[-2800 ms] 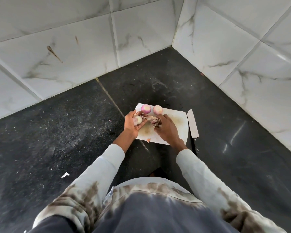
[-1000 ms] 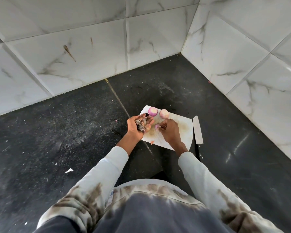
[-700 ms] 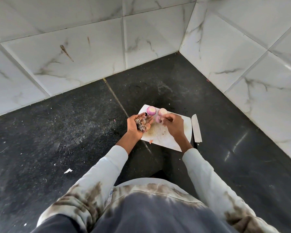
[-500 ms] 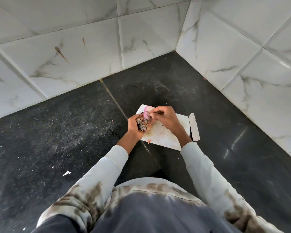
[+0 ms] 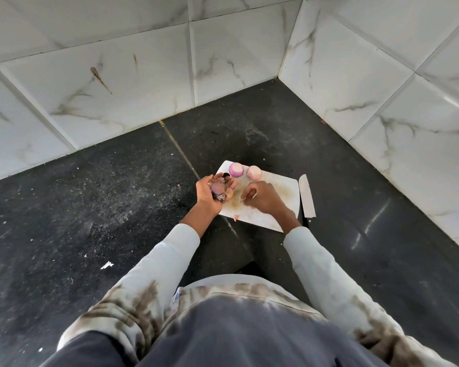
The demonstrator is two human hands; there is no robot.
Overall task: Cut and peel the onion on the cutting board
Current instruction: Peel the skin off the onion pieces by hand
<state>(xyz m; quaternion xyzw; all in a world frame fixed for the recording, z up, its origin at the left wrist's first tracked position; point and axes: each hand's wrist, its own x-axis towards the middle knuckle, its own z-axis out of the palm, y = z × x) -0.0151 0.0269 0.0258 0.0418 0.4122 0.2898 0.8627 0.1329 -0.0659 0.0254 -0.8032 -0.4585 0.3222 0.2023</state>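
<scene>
A white cutting board (image 5: 274, 219) lies on the dark stone counter. Two peeled onion halves (image 5: 235, 170) (image 5: 254, 172) sit side by side at its far edge. My left hand (image 5: 206, 197) is palm up over the board's left edge and cups a heap of onion peels (image 5: 219, 190), among them a purple piece. My right hand (image 5: 265, 200) hovers low over the middle of the board, fingertips bent down toward its stained surface. Whether they pinch a scrap cannot be made out.
A knife (image 5: 306, 196) lies on the counter just right of the board, blade pointing away from me. A small orange scrap (image 5: 236, 217) sits at the board's near edge. White marble-tiled walls (image 5: 355, 88) close the corner behind and to the right.
My right hand carried a purple piece from the board into my left palm, then moved back down to the middle of the board. The left hand still cups the peels.
</scene>
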